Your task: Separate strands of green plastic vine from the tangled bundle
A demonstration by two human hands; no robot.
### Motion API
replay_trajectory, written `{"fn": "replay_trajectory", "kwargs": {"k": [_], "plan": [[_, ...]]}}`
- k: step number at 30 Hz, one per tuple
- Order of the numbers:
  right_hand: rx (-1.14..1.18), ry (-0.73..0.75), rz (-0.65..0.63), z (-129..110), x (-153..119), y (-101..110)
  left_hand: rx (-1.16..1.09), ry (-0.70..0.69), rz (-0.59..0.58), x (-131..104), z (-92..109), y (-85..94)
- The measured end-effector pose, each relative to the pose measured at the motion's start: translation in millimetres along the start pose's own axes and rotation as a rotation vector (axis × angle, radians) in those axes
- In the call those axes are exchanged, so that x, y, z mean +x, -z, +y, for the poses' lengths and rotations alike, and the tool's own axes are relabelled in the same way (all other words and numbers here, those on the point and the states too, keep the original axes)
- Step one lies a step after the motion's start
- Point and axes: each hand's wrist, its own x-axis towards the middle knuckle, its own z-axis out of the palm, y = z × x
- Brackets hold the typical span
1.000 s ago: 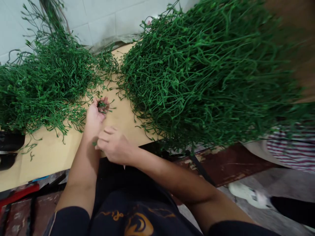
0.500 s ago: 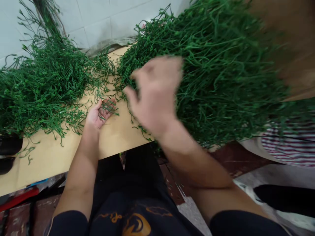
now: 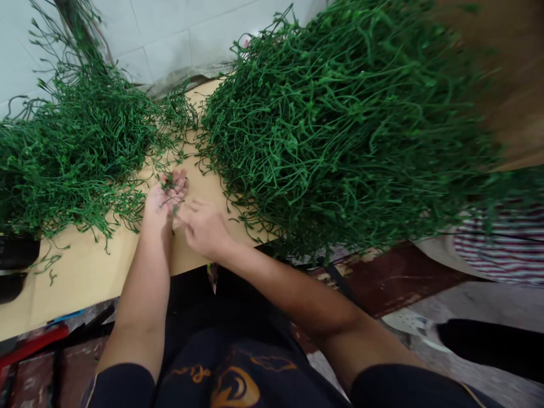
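My left hand (image 3: 164,198) is palm up over the table, fingers loosely curled around a few short green budded stems (image 3: 169,182) that look like flowering chives. Right beside it, my right hand (image 3: 204,228) reaches in from the right with fingertips drawn together at the left palm. A bit of green shows at those fingertips, slightly blurred. To the right lies a large heap of the chive stems (image 3: 340,130), most pointing left with their buds. A second, looser heap (image 3: 80,153) spreads on the left.
The tan tabletop (image 3: 199,249) has scattered stems between the heaps. A white tiled wall (image 3: 170,28) stands behind. At the left edge are dark objects (image 3: 17,252), with a red-handled item (image 3: 36,343) below the table. Another person's striped clothing (image 3: 501,243) and shoe (image 3: 419,328) appear at right.
My right hand has come down and left, from over the large heap to my left palm, its fingers closing together. The left hand has drawn slightly left with the stems.
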Motion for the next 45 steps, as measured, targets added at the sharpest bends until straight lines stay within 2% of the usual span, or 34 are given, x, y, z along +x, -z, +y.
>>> {"fn": "replay_trajectory", "kwargs": {"k": [3,5,8,11,14,16,17,18,21,23,26,31,35,37,39,41,42,43,45], "plan": [[0.029,0.205,0.103,-7.8,-6.8,9.4,-0.105,0.000,-0.065,0.4,0.9,4.5],[0.014,0.196,0.208,1.2,-4.5,26.9,-0.121,0.029,-0.104,0.8,-0.2,6.2],[-0.035,0.010,0.329,30.5,2.8,68.0,-0.120,0.079,-0.110,-0.1,-1.2,6.5],[-0.188,-0.181,0.458,58.7,8.2,115.6,-0.095,0.107,-0.114,-3.2,-0.3,5.1],[-0.367,-0.476,0.662,67.5,12.1,145.2,-0.043,0.098,-0.116,-5.9,0.4,3.5],[-0.420,-0.563,0.722,60.6,14.3,140.8,-0.006,0.077,-0.122,-6.4,0.2,2.8],[-0.420,-0.531,0.685,54.5,15.4,130.1,0.009,0.067,-0.123,-6.3,0.0,2.4],[-0.410,-0.452,0.611,47.6,16.4,114.5,0.022,0.061,-0.124,-6.0,-0.3,1.9],[-0.270,-0.189,0.161,29.4,20.9,54.0,0.037,0.061,-0.123,-5.1,-0.5,-1.0],[-0.198,-0.218,-0.032,23.4,26.3,20.4,0.025,0.070,-0.105,-4.9,-0.3,-3.5],[-0.075,-0.306,-0.115,23.1,37.2,-1.4,-0.009,0.101,-0.074,-5.0,0.2,-6.6],[0.125,-0.367,-0.084,29.3,47.0,0.6,-0.057,0.131,-0.095,-1.2,-1.3,-5.9],[0.211,-0.304,-0.016,23.1,30.4,-3.4,-0.077,0.103,-0.084,4.1,-1.4,-1.3],[0.242,-0.177,-0.016,13.1,15.9,-2.6,-0.107,0.066,-0.038,5.1,0.6,1.0],[0.256,0.064,-0.032,3.8,3.1,7.4,-0.140,0.015,0.000,4.3,2.7,2.4],[0.199,0.260,0.006,2.9,-3.1,31.2,-0.136,-0.010,-0.008,1.9,3.5,2.6],[0.141,0.278,0.064,7.2,-3.1,48.3,-0.120,-0.004,-0.027,0.4,3.2,2.4],[0.054,0.188,0.150,14.4,-1.4,67.6,-0.099,0.012,-0.047,-1.1,2.7,1.9],[-0.129,-0.191,0.339,33.3,4.8,106.6,-0.064,0.050,-0.078,-3.5,1.4,1.1]]}}
